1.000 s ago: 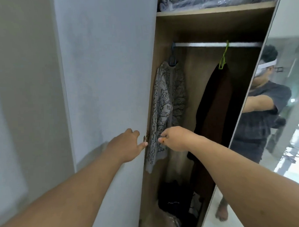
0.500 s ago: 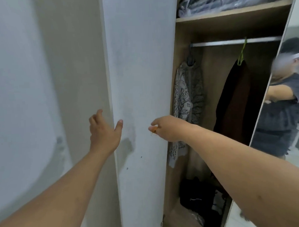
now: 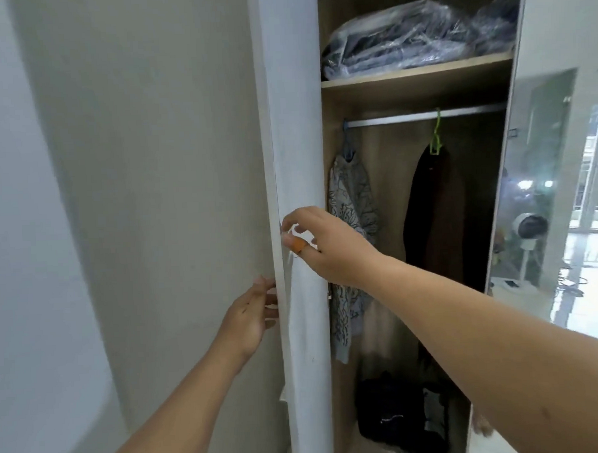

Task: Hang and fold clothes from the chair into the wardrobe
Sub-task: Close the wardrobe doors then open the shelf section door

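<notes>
Door (image 3: 298, 158) swung edge-on, left hand (image 3: 250, 317) behind, right hand (image 3: 326, 245) gripping edge

Wardrobe door (image 3: 298, 192): edge-on, left of the open compartment. Top shelf (image 3: 417, 72): wrapped bundles (image 3: 413, 40) on it. Rail (image 3: 423, 115) beneath: patterned garment (image 3: 351, 203) at left, second garment (image 3: 434, 213) to its right. Compartment floor: heap of clothes (image 3: 398, 417). Mirrored door (image 3: 546, 198): far right.

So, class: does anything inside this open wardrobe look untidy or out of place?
Yes. The patterned shirt hangs bunched and lopsided at the rail's far left end, and dark clothes lie heaped unfolded on the wardrobe floor.
</notes>
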